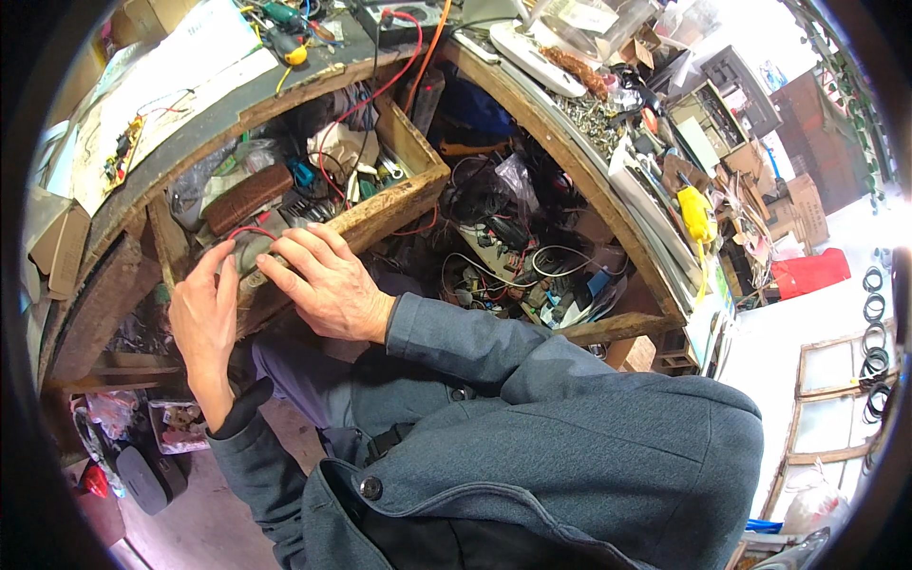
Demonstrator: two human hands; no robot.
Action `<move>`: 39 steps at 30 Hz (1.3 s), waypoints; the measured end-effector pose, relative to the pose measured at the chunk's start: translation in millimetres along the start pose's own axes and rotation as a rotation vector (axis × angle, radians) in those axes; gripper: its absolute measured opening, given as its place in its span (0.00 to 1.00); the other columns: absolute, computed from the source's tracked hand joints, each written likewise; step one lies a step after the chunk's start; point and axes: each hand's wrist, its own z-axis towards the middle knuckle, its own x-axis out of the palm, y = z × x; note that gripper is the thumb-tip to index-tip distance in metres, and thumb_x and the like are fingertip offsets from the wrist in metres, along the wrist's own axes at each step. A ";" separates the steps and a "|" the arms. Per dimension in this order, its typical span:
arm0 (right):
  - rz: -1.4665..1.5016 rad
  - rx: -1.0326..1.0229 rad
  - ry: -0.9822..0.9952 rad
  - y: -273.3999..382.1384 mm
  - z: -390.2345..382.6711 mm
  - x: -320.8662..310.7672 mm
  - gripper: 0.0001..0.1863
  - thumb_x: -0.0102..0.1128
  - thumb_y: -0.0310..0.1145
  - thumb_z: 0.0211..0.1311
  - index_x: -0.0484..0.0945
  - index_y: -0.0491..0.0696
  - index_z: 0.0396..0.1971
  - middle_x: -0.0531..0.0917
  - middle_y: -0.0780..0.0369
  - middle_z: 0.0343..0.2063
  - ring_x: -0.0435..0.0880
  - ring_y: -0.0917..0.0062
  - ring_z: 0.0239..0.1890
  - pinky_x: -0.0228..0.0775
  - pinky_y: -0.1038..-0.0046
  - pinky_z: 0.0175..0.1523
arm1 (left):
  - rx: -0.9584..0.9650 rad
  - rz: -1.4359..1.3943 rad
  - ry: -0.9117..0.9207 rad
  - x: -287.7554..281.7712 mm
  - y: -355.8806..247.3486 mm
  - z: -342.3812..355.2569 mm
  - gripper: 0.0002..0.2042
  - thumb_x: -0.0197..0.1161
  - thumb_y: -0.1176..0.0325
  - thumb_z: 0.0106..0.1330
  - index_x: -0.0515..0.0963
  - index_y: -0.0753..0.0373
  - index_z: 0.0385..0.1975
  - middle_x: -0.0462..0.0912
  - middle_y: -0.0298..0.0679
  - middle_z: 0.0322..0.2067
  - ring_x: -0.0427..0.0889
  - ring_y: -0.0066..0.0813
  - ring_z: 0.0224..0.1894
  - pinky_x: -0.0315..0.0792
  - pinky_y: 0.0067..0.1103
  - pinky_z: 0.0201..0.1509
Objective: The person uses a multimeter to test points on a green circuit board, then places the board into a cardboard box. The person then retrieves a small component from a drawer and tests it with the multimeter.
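Observation:
Both my hands meet over the front left corner of an open wooden drawer (394, 204). My left hand (204, 313) is closed in a pinch, thumb and forefinger at the end of a short red wire (252, 229). That wire arcs toward the fingers of my right hand (332, 290), which are bent and closed together just beside it. A small greyish piece shows between the two hands; its kind is too hidden to tell. Behind the fingers, inside the drawer, lies a brown oblong case (249, 199) among metal parts, plastic bags and a crumpled whitish cloth (342, 150).
A long red lead (399, 81) runs from the bench top down into the drawer. Screwdrivers (285, 38) and papers (180, 85) lie on the bench. Right of the drawer, an open compartment holds tangled wires and circuit boards (503, 252). A cluttered side bench carries a yellow tool (696, 214).

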 end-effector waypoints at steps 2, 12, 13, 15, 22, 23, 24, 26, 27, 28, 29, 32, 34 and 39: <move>0.003 0.001 -0.001 0.1 -0.1 0.3 0.35 0.67 0.27 0.52 0.75 0.47 0.65 0.77 0.54 0.60 0.75 0.57 0.66 0.61 0.51 0.75 | -0.010 0.013 0.010 -2.6 -2.6 0.0 0.14 0.61 0.60 0.77 0.86 0.58 0.54 0.77 0.49 0.22 0.79 0.36 0.24 0.71 0.32 0.34; 0.004 0.008 -0.007 -0.6 -1.2 1.3 0.34 0.66 0.28 0.54 0.75 0.47 0.65 0.77 0.54 0.60 0.75 0.57 0.66 0.61 0.52 0.75 | -0.044 0.014 0.048 -4.5 -5.8 0.3 0.15 0.61 0.60 0.77 0.86 0.59 0.55 0.85 0.49 0.28 0.85 0.37 0.29 0.75 0.30 0.39; 0.005 0.009 -0.006 -0.7 -1.2 1.4 0.34 0.66 0.28 0.54 0.76 0.47 0.65 0.77 0.54 0.60 0.75 0.57 0.66 0.60 0.52 0.75 | -0.052 0.010 0.052 -5.2 -7.5 0.1 0.15 0.61 0.60 0.77 0.86 0.59 0.55 0.85 0.49 0.28 0.85 0.37 0.30 0.75 0.30 0.40; 0.013 0.007 -0.004 -0.2 -0.2 0.2 0.33 0.66 0.28 0.55 0.75 0.47 0.65 0.77 0.54 0.60 0.75 0.57 0.66 0.60 0.52 0.75 | -0.072 0.002 0.057 -7.7 -10.8 -0.8 0.15 0.60 0.59 0.78 0.86 0.59 0.55 0.85 0.50 0.29 0.85 0.38 0.31 0.75 0.30 0.41; 0.018 0.020 0.007 -0.8 -1.2 0.8 0.33 0.66 0.28 0.55 0.75 0.47 0.65 0.77 0.54 0.60 0.75 0.57 0.66 0.60 0.52 0.75 | -0.044 0.020 0.071 -5.2 -7.0 2.1 0.15 0.60 0.59 0.78 0.86 0.58 0.55 0.85 0.51 0.30 0.86 0.41 0.32 0.76 0.31 0.42; 0.018 0.016 0.010 -0.5 -0.8 0.5 0.33 0.66 0.28 0.55 0.75 0.47 0.65 0.77 0.54 0.60 0.75 0.57 0.66 0.60 0.52 0.75 | -0.032 0.021 0.057 -5.1 -4.8 1.3 0.15 0.60 0.59 0.78 0.86 0.58 0.55 0.85 0.51 0.30 0.86 0.41 0.31 0.76 0.31 0.42; 0.019 0.011 0.013 0.2 -0.7 0.2 0.33 0.66 0.28 0.55 0.75 0.47 0.65 0.77 0.54 0.60 0.75 0.57 0.66 0.60 0.52 0.75 | -0.021 0.021 0.044 -5.2 -3.5 0.0 0.15 0.60 0.59 0.78 0.86 0.58 0.55 0.84 0.52 0.29 0.85 0.41 0.31 0.76 0.32 0.41; 0.016 0.009 0.014 0.2 0.0 0.1 0.34 0.66 0.28 0.54 0.75 0.47 0.65 0.77 0.54 0.60 0.75 0.57 0.66 0.60 0.52 0.75 | -0.035 0.019 0.049 -6.2 -5.2 -0.8 0.15 0.60 0.59 0.77 0.86 0.58 0.55 0.83 0.52 0.28 0.85 0.41 0.30 0.75 0.32 0.40; 0.012 0.011 0.012 -0.2 -0.4 0.6 0.34 0.66 0.28 0.54 0.75 0.47 0.66 0.77 0.54 0.61 0.75 0.57 0.67 0.60 0.51 0.75 | -0.039 0.017 0.051 -7.1 -6.7 -0.1 0.15 0.60 0.59 0.77 0.86 0.58 0.55 0.83 0.51 0.27 0.85 0.41 0.29 0.75 0.32 0.39; 0.009 0.013 0.010 0.1 -1.3 1.1 0.34 0.66 0.28 0.54 0.75 0.47 0.66 0.77 0.54 0.61 0.75 0.56 0.67 0.60 0.51 0.75 | -0.060 0.029 0.070 -8.4 -8.7 -0.2 0.15 0.60 0.59 0.77 0.85 0.58 0.55 0.82 0.51 0.27 0.84 0.42 0.29 0.75 0.32 0.39; 0.008 0.018 0.011 0.4 -1.6 1.6 0.35 0.66 0.29 0.54 0.75 0.47 0.66 0.77 0.54 0.61 0.74 0.56 0.67 0.60 0.51 0.75 | -0.076 0.041 0.086 -10.0 -11.2 0.4 0.15 0.60 0.60 0.77 0.85 0.58 0.55 0.82 0.51 0.26 0.84 0.42 0.29 0.74 0.32 0.38; -0.009 -0.009 0.022 -1.6 -0.9 0.8 0.32 0.64 0.31 0.57 0.74 0.44 0.65 0.76 0.52 0.61 0.74 0.55 0.67 0.59 0.51 0.76 | -0.073 0.041 0.082 -8.9 -11.0 1.1 0.16 0.60 0.60 0.77 0.85 0.58 0.56 0.81 0.50 0.25 0.84 0.43 0.28 0.74 0.32 0.38; -0.006 -0.012 0.024 -2.9 -1.3 1.2 0.33 0.65 0.31 0.57 0.74 0.44 0.66 0.76 0.52 0.61 0.74 0.55 0.67 0.58 0.51 0.76 | -0.064 0.025 0.064 -8.3 -11.9 0.8 0.16 0.60 0.60 0.77 0.85 0.58 0.56 0.82 0.50 0.26 0.84 0.43 0.29 0.74 0.33 0.38; -0.005 -0.010 0.032 -1.9 -0.3 -0.7 0.34 0.65 0.31 0.56 0.73 0.44 0.66 0.75 0.51 0.61 0.73 0.55 0.67 0.58 0.51 0.76 | 0.017 0.009 -0.010 -1.1 -1.3 1.7 0.15 0.61 0.58 0.76 0.87 0.55 0.54 0.79 0.53 0.21 0.82 0.49 0.24 0.72 0.38 0.33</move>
